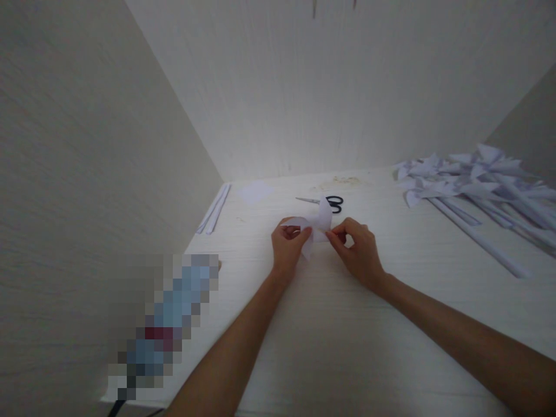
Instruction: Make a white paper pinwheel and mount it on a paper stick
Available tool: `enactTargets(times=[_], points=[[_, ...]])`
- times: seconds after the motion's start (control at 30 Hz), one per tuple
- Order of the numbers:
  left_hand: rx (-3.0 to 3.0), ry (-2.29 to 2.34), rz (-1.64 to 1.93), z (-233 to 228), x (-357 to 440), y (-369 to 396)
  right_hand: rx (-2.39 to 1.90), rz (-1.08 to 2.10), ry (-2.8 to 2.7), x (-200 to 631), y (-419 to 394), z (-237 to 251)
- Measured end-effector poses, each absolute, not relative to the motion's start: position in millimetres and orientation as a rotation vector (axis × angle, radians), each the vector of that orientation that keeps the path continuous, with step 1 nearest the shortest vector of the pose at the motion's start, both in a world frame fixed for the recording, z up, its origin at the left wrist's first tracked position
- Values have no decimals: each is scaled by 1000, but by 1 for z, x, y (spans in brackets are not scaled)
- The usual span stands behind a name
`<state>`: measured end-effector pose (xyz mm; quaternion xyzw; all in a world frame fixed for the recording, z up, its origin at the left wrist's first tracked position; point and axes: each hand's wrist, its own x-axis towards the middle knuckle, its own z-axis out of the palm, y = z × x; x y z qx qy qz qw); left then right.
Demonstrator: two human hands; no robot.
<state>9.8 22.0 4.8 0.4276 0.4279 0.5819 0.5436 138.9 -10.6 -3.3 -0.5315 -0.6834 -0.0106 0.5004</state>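
Right now, from the head camera, both hands meet over the white table (330, 324) around a small folded paper piece (316, 227). It looks feather-light, thin and easily creased, so I'd judge the edges and folded tips the sensible places to grip. The left hand (287, 243) pinches its left flap between thumb and fingers; the right hand (358, 250) pinches the right side. Black-handled scissors (325, 201) lie just behind, and finished paper pinwheels (469, 179) are piled well apart to the right.

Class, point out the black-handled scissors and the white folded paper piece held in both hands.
black-handled scissors (333, 202), head view, on the black handle loops.
white folded paper piece (324, 215), head view, on its raised upper flap.
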Motion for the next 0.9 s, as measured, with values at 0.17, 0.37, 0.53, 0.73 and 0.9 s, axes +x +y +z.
enactTargets(times=[0.17, 0.37, 0.53, 0.73, 0.9], points=[[1022, 980, 1361, 4, 8, 24, -1284, 12, -1626, 140, -10, -3], [1088, 1001, 1332, 6, 6, 21, -1291, 12, -1623, 141, -10, -3], [1121, 1001, 1301, 8, 6, 20, -1284, 34, -1627, 141, -10, -2], [1118, 1010, 1305, 8, 5, 20, -1286, 45, -1603, 141, -11, -2], [1114, 1021, 1318, 6, 6, 21, -1276, 97, -1583, 141, -10, -2]])
